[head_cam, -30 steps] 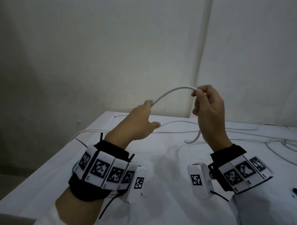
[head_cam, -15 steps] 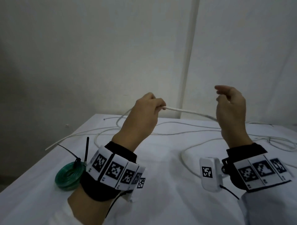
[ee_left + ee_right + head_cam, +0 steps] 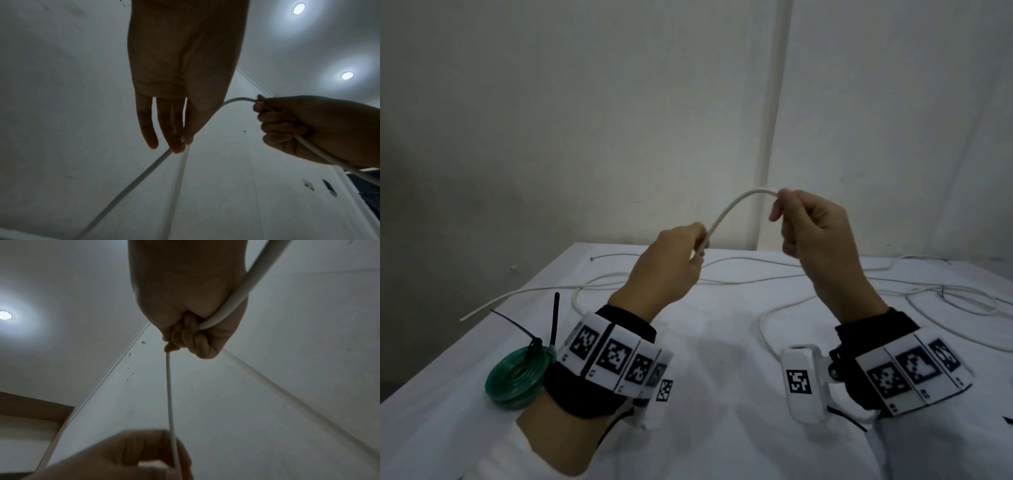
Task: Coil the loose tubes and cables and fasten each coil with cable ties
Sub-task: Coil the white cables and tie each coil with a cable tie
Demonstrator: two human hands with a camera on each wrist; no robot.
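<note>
Head view: unreadable square-code labels (image 3: 616,354) on wristbands (image 3: 571,397).

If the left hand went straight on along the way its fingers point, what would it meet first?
Likely nothing close. The left hand, pinching the white tube, points away from the person and upward; past its fingertips only the white wall shows, though depth is unclear. The right hand sits off to the side.

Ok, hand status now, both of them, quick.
Left hand: fingertips pinch the white cable.
Right hand: fingers curled round the same white cable, gripping it above the table.
</note>
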